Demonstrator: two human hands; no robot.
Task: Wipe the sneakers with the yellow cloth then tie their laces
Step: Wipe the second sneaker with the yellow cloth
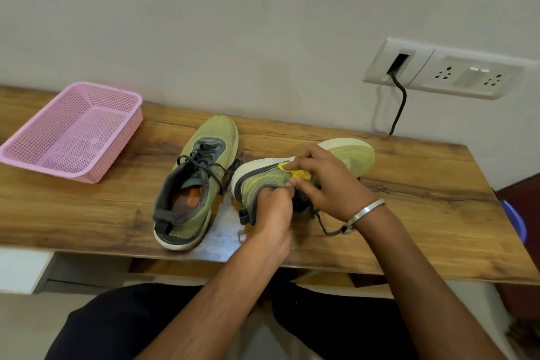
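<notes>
Basket [73, 131] first, pink and perforated, sitting at the far left of the wooden table [409, 213], well out of play. Moving right, the left sneaker [193, 184] stands upright with its dark laces loose and untied. Next to it the right sneaker [292, 178] is tipped on its side, white sole turned toward the wall. Left hand [273, 207] grips its heel collar, fingers curled over the fabric, steadying it. Right hand [330, 184] pinches the yellow cloth [298, 172] against the shoe's side, so we're in the wiping step, I'd say. One lace end [328, 229] trails toward the wrist. Next up: rub along the upper and sole, then the other shoe, laces last.
</notes>
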